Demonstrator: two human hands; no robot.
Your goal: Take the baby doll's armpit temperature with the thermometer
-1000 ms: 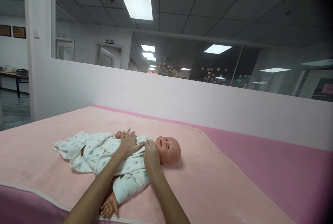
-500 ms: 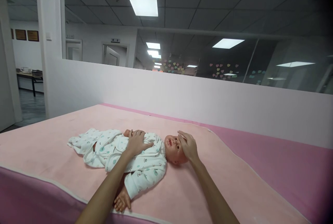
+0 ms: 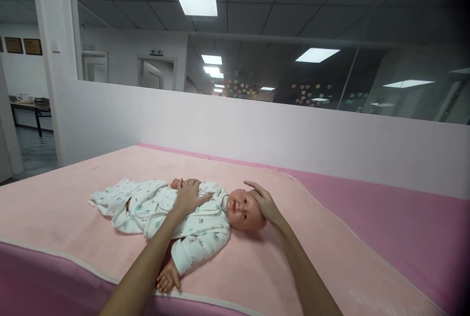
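Note:
A baby doll (image 3: pixel 245 211) lies on its back across the pale pink mat (image 3: pixel 257 277), its head to the right. It wears a white outfit (image 3: pixel 205 225) with small green and grey prints. My left hand (image 3: pixel 189 197) rests on the doll's belly and chest, thumb held apart from the fingers. At the top of the doll's head is my right hand (image 3: pixel 265 203), its fingers stretched out and the palm against the crown. One doll hand (image 3: pixel 169 277) lies palm down near the mat's front edge; the other is partly hidden behind my left hand.
The mat covers a pink padded surface (image 3: pixel 385 196) that shows at the right and front. Behind it runs a white half wall (image 3: pixel 238 120) with a glass window (image 3: pixel 312 37) above. On the left are a doorway and a distant table (image 3: pixel 29 105).
My right hand has shifted from over the doll's forehead to the crown, uncovering more of the face. The doll's head has turned slightly toward me. The whole view has moved a little.

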